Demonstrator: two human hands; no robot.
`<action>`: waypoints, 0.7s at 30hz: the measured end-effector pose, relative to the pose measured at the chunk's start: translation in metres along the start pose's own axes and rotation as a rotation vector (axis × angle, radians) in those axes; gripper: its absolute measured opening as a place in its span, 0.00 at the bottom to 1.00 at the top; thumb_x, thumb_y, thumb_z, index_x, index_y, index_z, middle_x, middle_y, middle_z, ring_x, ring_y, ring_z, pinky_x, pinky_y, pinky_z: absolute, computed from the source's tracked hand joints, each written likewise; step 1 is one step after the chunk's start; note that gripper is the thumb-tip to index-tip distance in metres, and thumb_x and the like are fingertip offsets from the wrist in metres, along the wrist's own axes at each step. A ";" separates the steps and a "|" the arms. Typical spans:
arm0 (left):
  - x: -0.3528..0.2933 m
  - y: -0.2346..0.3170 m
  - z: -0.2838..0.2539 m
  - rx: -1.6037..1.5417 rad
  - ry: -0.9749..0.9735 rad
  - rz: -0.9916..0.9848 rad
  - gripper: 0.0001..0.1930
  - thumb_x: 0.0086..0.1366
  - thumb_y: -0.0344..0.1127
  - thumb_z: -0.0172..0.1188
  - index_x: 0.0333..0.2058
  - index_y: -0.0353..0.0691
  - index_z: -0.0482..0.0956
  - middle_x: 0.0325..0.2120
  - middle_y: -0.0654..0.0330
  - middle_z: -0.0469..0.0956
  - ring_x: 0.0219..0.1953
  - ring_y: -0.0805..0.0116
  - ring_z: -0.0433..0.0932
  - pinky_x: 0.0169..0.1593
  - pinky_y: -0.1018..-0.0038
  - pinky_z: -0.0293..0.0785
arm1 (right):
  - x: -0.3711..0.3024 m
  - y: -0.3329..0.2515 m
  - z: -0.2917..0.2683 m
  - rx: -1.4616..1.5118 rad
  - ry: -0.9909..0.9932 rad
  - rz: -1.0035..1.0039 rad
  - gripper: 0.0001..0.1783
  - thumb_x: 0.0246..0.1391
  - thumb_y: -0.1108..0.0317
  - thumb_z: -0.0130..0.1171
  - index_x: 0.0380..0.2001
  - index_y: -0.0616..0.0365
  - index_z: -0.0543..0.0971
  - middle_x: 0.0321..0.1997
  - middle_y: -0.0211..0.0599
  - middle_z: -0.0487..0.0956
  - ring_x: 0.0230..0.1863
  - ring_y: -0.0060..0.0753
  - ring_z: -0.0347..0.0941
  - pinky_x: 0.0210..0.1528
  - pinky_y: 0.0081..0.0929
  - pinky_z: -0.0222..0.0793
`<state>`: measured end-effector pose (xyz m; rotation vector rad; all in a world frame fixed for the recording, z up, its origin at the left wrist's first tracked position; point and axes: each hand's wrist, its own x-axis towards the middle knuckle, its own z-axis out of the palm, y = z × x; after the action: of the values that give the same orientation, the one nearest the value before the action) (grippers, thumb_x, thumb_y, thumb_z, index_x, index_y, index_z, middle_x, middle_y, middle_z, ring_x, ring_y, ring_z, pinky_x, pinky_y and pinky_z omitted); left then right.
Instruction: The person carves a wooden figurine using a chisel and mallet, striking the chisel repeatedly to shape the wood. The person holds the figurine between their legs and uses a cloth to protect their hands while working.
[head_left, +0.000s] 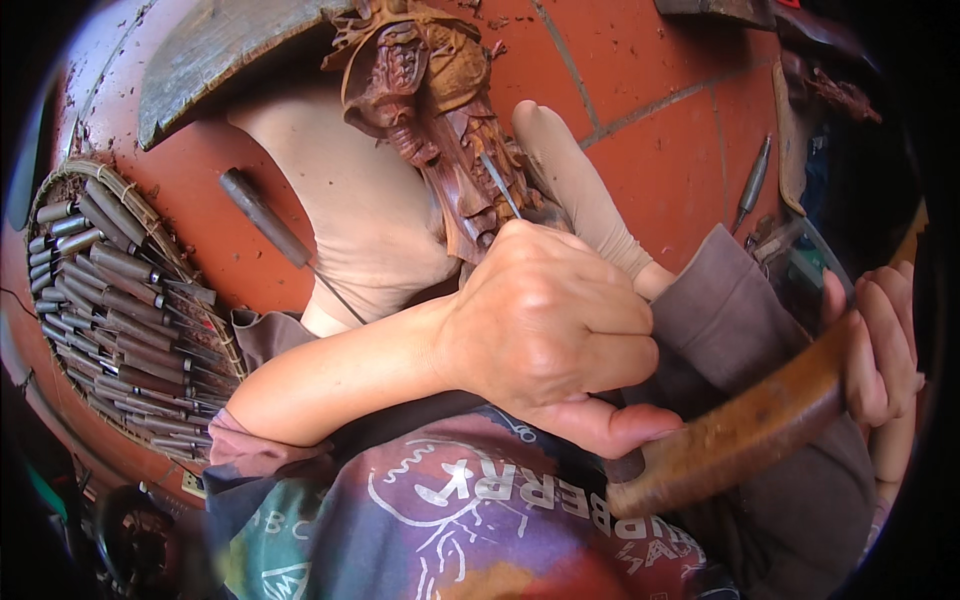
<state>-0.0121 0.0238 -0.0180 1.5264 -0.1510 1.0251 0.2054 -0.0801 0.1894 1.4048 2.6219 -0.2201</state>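
My left hand (545,320) is closed around a chisel (498,185), whose thin metal blade points up and away from me. The blade's tip lies against a reddish-brown wood carving (430,100) with intricate relief, standing between my feet. The butt of the chisel's handle pokes out beneath my left thumb. At the right, my right hand (880,350) grips a curved wooden mallet (740,430) by one end. The mallet's other end is at the handle's butt, touching or very close to it. My left fist hides most of the handle.
A woven basket (130,180) full of wood-handled carving tools (115,310) stands at the left. A loose chisel (265,215) lies beside my left foot (350,190). Another tool (757,180) rests on the red tile floor (660,130) at the right. A wooden slab (230,60) sits at the far left.
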 end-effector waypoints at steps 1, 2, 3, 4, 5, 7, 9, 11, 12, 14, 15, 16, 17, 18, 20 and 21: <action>0.000 0.001 0.000 0.013 0.004 -0.002 0.24 0.55 0.51 0.67 0.11 0.48 0.65 0.12 0.69 0.60 0.12 0.73 0.60 0.16 0.76 0.49 | -0.003 0.004 0.000 0.001 0.007 -0.014 0.25 0.44 0.90 0.66 0.40 0.69 0.62 0.31 0.57 0.74 0.26 0.49 0.72 0.25 0.43 0.73; 0.000 0.001 -0.001 0.022 -0.005 -0.005 0.24 0.55 0.51 0.67 0.11 0.48 0.65 0.12 0.69 0.61 0.12 0.74 0.61 0.16 0.76 0.50 | -0.004 0.006 0.001 -0.004 0.013 -0.024 0.25 0.44 0.90 0.66 0.40 0.69 0.62 0.31 0.57 0.74 0.26 0.49 0.72 0.25 0.43 0.73; 0.000 0.001 0.000 0.026 -0.014 -0.007 0.24 0.55 0.51 0.67 0.11 0.48 0.65 0.12 0.69 0.61 0.12 0.74 0.61 0.16 0.76 0.50 | -0.004 0.006 0.001 -0.008 0.014 -0.031 0.25 0.44 0.91 0.66 0.40 0.69 0.62 0.31 0.57 0.74 0.26 0.49 0.72 0.25 0.43 0.73; -0.001 0.001 0.000 0.031 -0.023 -0.009 0.24 0.54 0.50 0.67 0.11 0.48 0.65 0.12 0.69 0.61 0.12 0.74 0.61 0.16 0.76 0.50 | -0.004 0.005 0.003 -0.025 0.026 -0.042 0.25 0.44 0.91 0.65 0.40 0.69 0.62 0.30 0.57 0.74 0.26 0.49 0.72 0.25 0.43 0.73; -0.001 0.000 0.001 0.036 -0.030 -0.011 0.24 0.54 0.50 0.68 0.11 0.48 0.65 0.12 0.70 0.61 0.12 0.74 0.61 0.16 0.76 0.50 | -0.004 0.007 0.001 -0.026 0.009 -0.054 0.25 0.43 0.91 0.66 0.40 0.70 0.63 0.30 0.57 0.74 0.26 0.50 0.72 0.25 0.43 0.73; -0.002 0.000 0.002 0.047 -0.044 -0.019 0.23 0.53 0.50 0.68 0.11 0.48 0.66 0.12 0.70 0.62 0.12 0.74 0.62 0.16 0.76 0.51 | -0.002 0.011 -0.003 -0.016 -0.015 -0.088 0.25 0.43 0.92 0.66 0.40 0.70 0.63 0.29 0.57 0.74 0.26 0.50 0.72 0.25 0.43 0.72; -0.003 0.000 0.003 0.056 -0.043 -0.030 0.22 0.52 0.49 0.69 0.11 0.49 0.66 0.12 0.70 0.62 0.13 0.74 0.62 0.16 0.76 0.51 | -0.001 0.013 -0.003 -0.008 -0.024 -0.094 0.25 0.42 0.92 0.66 0.40 0.70 0.64 0.29 0.57 0.74 0.26 0.50 0.72 0.25 0.43 0.72; -0.004 -0.001 0.003 0.068 -0.044 -0.036 0.22 0.52 0.49 0.69 0.12 0.49 0.67 0.13 0.70 0.62 0.13 0.74 0.62 0.16 0.76 0.52 | 0.000 0.012 -0.001 -0.015 -0.025 -0.061 0.25 0.42 0.92 0.66 0.40 0.70 0.64 0.29 0.57 0.74 0.26 0.50 0.72 0.25 0.43 0.72; -0.004 -0.002 0.003 0.066 -0.044 -0.032 0.22 0.52 0.49 0.69 0.12 0.49 0.67 0.13 0.70 0.62 0.13 0.74 0.62 0.16 0.76 0.52 | 0.000 0.012 -0.001 -0.026 -0.024 -0.063 0.24 0.42 0.92 0.66 0.40 0.70 0.64 0.29 0.57 0.74 0.26 0.50 0.72 0.25 0.43 0.72; -0.003 -0.002 0.004 0.061 -0.036 -0.031 0.22 0.52 0.49 0.69 0.12 0.49 0.67 0.13 0.70 0.63 0.13 0.74 0.62 0.16 0.76 0.52 | 0.000 0.011 -0.002 -0.052 -0.023 -0.031 0.24 0.43 0.91 0.66 0.40 0.70 0.64 0.30 0.56 0.74 0.27 0.50 0.72 0.26 0.43 0.72; -0.003 -0.003 0.005 0.060 -0.027 -0.034 0.21 0.52 0.49 0.69 0.12 0.49 0.67 0.13 0.70 0.62 0.13 0.74 0.62 0.16 0.76 0.52 | -0.001 0.010 -0.002 -0.067 -0.023 0.004 0.25 0.43 0.91 0.66 0.40 0.70 0.64 0.30 0.56 0.74 0.27 0.50 0.72 0.26 0.43 0.72; -0.003 -0.002 0.005 0.071 -0.022 -0.043 0.21 0.51 0.49 0.69 0.12 0.49 0.67 0.13 0.69 0.62 0.13 0.74 0.62 0.16 0.75 0.52 | -0.004 0.007 -0.001 -0.080 -0.013 0.070 0.25 0.43 0.91 0.66 0.40 0.70 0.64 0.31 0.56 0.74 0.27 0.50 0.72 0.26 0.43 0.72; -0.002 -0.001 0.005 0.085 -0.015 -0.047 0.21 0.51 0.48 0.69 0.12 0.49 0.67 0.13 0.69 0.62 0.13 0.73 0.62 0.16 0.75 0.52 | -0.005 0.009 0.002 -0.068 0.003 0.073 0.25 0.43 0.91 0.66 0.41 0.70 0.64 0.31 0.56 0.74 0.27 0.50 0.72 0.25 0.43 0.71; 0.000 -0.001 0.006 0.085 -0.005 -0.044 0.21 0.51 0.48 0.69 0.12 0.49 0.67 0.12 0.69 0.62 0.13 0.73 0.62 0.16 0.75 0.52 | -0.007 0.009 0.001 -0.062 0.005 0.083 0.25 0.43 0.90 0.67 0.41 0.69 0.64 0.32 0.56 0.74 0.27 0.50 0.71 0.25 0.42 0.70; 0.004 -0.001 0.005 0.082 -0.003 -0.047 0.21 0.51 0.48 0.69 0.12 0.48 0.67 0.12 0.69 0.61 0.13 0.73 0.62 0.16 0.75 0.52 | -0.005 0.017 0.004 0.000 0.019 -0.025 0.26 0.43 0.89 0.68 0.41 0.69 0.64 0.33 0.56 0.74 0.27 0.49 0.70 0.24 0.41 0.69; 0.006 0.000 0.003 0.078 -0.012 -0.051 0.21 0.51 0.48 0.69 0.12 0.48 0.67 0.12 0.69 0.61 0.13 0.73 0.62 0.16 0.75 0.52 | -0.005 0.018 0.004 -0.003 0.025 -0.011 0.26 0.43 0.89 0.68 0.41 0.69 0.64 0.33 0.56 0.74 0.27 0.48 0.70 0.24 0.41 0.68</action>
<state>-0.0072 0.0238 -0.0135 1.5996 -0.0804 0.9911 0.2235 -0.0753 0.1856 1.4014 2.6497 -0.2017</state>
